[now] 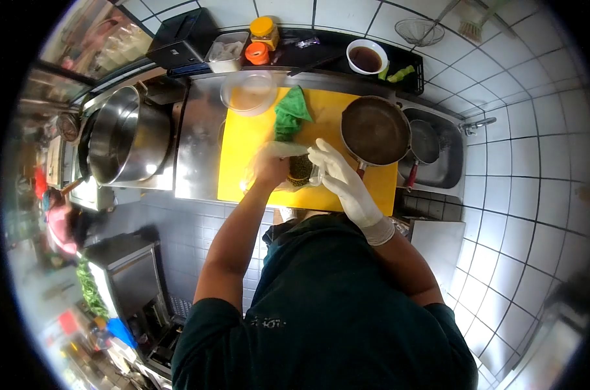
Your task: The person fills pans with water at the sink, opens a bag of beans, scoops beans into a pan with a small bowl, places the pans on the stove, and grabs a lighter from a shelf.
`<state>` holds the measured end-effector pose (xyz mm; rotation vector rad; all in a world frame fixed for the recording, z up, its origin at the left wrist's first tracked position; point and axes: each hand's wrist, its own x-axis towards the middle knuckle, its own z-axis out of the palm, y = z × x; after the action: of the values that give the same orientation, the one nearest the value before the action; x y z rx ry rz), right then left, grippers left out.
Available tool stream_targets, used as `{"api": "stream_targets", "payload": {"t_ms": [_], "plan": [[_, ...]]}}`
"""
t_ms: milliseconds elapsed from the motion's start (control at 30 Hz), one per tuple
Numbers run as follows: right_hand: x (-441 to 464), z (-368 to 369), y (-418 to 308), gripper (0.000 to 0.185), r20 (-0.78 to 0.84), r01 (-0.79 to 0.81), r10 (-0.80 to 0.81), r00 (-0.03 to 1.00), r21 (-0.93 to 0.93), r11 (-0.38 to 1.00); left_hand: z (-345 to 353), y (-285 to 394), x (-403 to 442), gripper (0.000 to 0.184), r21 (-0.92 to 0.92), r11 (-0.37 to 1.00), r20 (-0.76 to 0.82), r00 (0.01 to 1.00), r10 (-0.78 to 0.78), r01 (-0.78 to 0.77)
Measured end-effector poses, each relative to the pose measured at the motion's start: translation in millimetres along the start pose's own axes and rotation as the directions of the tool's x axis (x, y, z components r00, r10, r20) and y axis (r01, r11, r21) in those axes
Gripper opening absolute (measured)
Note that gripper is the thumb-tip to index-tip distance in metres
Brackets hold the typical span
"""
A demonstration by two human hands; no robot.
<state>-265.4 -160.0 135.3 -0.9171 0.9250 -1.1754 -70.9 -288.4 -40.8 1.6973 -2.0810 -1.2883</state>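
On the yellow cutting board (243, 140), my left hand (269, 166) is closed around the side of a small clear container of dark green flakes (299, 170). Something pale, perhaps a glove or plastic, shows about its fingers, but blur hides the detail. My right hand (340, 179) wears a white glove; its fingers are stretched out beside the container's right side, and whether they touch it I cannot tell. Just beyond my left hand lies a crumpled green cloth (291, 112). A dark frying pan (375, 130) rests on the board to the right.
A clear plastic bowl (248, 93) stands at the board's far left corner. A large steel pot (129, 140) is farther left. The sink (448, 166) holds a smaller pan (423, 141). Behind are a bowl of brown liquid (366, 57) and lidded jars (263, 29). A person (61, 224) is at far left.
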Motion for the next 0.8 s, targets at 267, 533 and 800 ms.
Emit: {"api": "stream_targets", "payload": {"t_ms": [267,533,800], "plan": [[1,4,10,0.066,0.009,-0.026,0.027,1.000,-0.028,0.999,0,-3,-21,0.030,-0.364,0.894,0.100,0.965,-0.241,0.261],[-6,3,6,0.066,-0.054,-0.043,0.041,0.998,-0.023,0.999,-30,36,-70,0.023,-0.367,0.925,-0.006,0.995,-0.104,0.094],[-17,-18,18,0.058,-0.147,0.027,0.011,0.989,0.250,0.968,-82,75,-99,0.022,-0.395,0.916,-0.011,0.997,-0.075,0.065]]}}
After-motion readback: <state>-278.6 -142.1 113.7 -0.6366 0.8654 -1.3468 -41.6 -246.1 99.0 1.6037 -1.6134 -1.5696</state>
